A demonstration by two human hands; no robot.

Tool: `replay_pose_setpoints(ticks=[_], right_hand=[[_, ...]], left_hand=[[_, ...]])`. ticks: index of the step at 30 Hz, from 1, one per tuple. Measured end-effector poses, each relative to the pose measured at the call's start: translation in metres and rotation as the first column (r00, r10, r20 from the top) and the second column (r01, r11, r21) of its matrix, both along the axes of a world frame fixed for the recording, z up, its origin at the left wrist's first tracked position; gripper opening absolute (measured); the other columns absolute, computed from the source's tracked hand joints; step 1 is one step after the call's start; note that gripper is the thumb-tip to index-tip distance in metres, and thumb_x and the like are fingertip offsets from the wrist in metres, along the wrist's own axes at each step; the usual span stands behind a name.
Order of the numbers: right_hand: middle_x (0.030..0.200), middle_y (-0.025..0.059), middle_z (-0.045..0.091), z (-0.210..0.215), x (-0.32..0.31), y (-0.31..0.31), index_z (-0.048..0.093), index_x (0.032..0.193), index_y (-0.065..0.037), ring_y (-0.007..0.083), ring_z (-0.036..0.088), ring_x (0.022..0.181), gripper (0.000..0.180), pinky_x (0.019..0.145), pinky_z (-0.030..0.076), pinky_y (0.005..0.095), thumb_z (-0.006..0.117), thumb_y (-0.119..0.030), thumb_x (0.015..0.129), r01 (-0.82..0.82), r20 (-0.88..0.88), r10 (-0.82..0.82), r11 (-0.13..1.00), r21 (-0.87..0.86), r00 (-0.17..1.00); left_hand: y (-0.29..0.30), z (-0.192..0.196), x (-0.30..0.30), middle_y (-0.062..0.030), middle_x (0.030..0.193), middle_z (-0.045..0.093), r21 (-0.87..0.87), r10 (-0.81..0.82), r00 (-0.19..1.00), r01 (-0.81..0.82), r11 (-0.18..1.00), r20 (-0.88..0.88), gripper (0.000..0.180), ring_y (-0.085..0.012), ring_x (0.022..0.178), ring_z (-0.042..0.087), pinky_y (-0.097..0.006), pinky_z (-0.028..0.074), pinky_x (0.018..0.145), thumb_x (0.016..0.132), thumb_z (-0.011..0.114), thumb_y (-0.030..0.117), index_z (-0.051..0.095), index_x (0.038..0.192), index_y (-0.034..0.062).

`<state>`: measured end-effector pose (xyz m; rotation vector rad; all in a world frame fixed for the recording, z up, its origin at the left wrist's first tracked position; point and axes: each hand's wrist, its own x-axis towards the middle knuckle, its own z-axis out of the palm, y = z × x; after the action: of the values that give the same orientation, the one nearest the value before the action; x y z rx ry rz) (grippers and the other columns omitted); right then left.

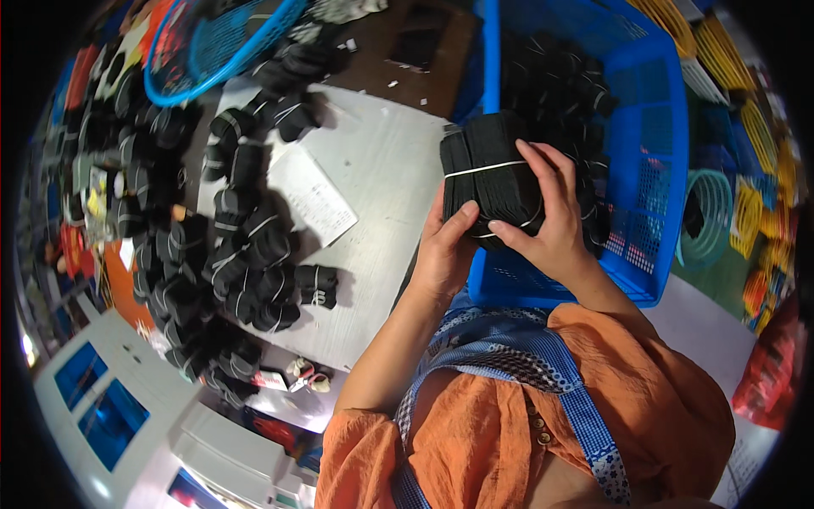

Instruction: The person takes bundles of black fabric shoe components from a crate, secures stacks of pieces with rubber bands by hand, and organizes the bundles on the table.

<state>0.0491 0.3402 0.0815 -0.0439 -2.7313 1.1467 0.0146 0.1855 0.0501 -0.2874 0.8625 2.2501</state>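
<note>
Between my two hands is a bundle of black fabric pieces [492,161], stacked in layers and tied round with thin white bands. My left hand [449,242] grips its near left side, thumb on the front. My right hand [555,216] wraps the right side, with fingers over the top and the thumb at the lower edge. The undersides of the fingers are hidden behind the cloth. Just beyond and right of the hands is a blue plastic crate [666,127] holding many similar black bundles [551,76].
Tied black bundles [242,161] are heaped along the left of the pale table [373,153]. A white paper sheet [314,195] lies beside them. Scissors [309,375] rest near the table's front edge. A blue round basket [157,89] stands at the far left; yellow stacks [725,55] line the right.
</note>
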Motion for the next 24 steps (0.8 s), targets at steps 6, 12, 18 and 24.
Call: replay_pose_setpoints(ticks=[6, 12, 18, 24], right_hand=[[0.126, 0.0175, 0.042, 0.007, -0.013, -0.044, 0.044, 0.136, -0.005, 0.0325, 0.054, 0.109, 0.073, 0.089, 0.048, 0.0388, 0.072, -0.021, 0.07, -0.111, -0.093, 0.112, 0.994, 0.012, 0.989], [0.125, 0.0181, 0.044, 0.008, -0.03, -0.09, 0.046, 0.135, -0.006, 0.033, 0.053, 0.11, 0.069, 0.091, 0.047, 0.0389, 0.07, -0.024, 0.073, -0.241, -0.068, 0.24, 0.971, -0.005, 0.968], [0.124, 0.0185, 0.044, 0.004, -0.051, -0.136, 0.047, 0.135, -0.006, 0.0328, 0.05, 0.113, 0.067, 0.095, 0.043, 0.0386, 0.069, -0.025, 0.074, -0.347, -0.017, 0.347, 0.937, -0.04, 0.938], [0.126, 0.0173, 0.043, 0.012, -0.065, -0.193, 0.048, 0.135, -0.007, 0.0299, 0.05, 0.113, 0.068, 0.094, 0.043, 0.0367, 0.071, -0.016, 0.071, -0.505, -0.047, 0.504, 0.863, -0.007, 0.862]], left_hand=[[-0.052, -0.002, 0.014, -0.0126, 0.125, 0.054, 0.063, 0.15, 0.986, -0.155, 0.986, 0.067, 0.058, -0.0249, 0.115, 0.054, -0.04, 0.043, 0.1, 0.084, 0.066, 0.013, 0.039, 0.134, 0.0029], [-0.104, -0.004, 0.019, -0.01, 0.123, 0.054, 0.14, 0.236, 0.964, -0.251, 0.958, 0.119, 0.058, -0.0222, 0.113, 0.055, -0.039, 0.048, 0.096, 0.084, 0.067, 0.011, 0.039, 0.135, 0.0049], [-0.152, 0.0, 0.02, -0.0104, 0.121, 0.055, 0.171, 0.332, 0.929, -0.358, 0.918, 0.163, 0.057, -0.0231, 0.111, 0.057, -0.04, 0.05, 0.094, 0.083, 0.069, 0.011, 0.04, 0.133, 0.0049], [-0.192, -0.007, 0.031, -0.0096, 0.124, 0.053, 0.154, 0.455, 0.878, -0.475, 0.867, 0.15, 0.062, -0.0219, 0.113, 0.054, -0.042, 0.049, 0.094, 0.083, 0.07, 0.014, 0.038, 0.135, 0.0075]])
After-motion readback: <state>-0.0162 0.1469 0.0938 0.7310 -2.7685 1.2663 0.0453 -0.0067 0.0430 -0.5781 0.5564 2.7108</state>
